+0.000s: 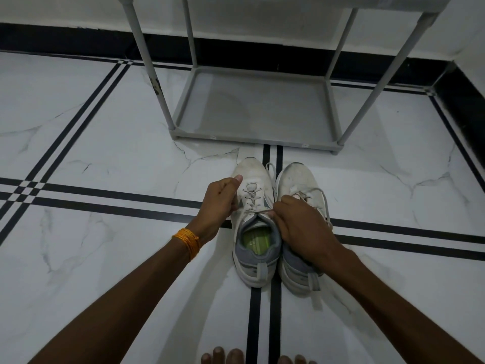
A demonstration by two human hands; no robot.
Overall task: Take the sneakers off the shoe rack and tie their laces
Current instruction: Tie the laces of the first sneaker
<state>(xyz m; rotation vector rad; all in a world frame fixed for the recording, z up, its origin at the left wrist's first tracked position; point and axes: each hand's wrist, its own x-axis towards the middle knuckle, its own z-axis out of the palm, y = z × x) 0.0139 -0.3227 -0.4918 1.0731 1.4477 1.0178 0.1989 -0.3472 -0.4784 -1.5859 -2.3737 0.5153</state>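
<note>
Two white and grey sneakers stand side by side on the floor, toes pointing away from me. The left sneaker [253,227] has a green insole and its laces [251,195] are pulled taut across the tongue. My left hand [219,198] grips one lace end at the shoe's left side. My right hand [299,222] pinches the other lace end over the shoe's collar and covers part of the right sneaker [299,182], whose laces lie loose. The grey shoe rack [256,106] stands just beyond the toes.
The floor is white marble tile [105,158] with black stripe inlays. A black skirting [65,40] runs along the white wall behind the rack. My bare toes [225,357] show at the bottom edge. An orange thread band [187,241] circles my left wrist.
</note>
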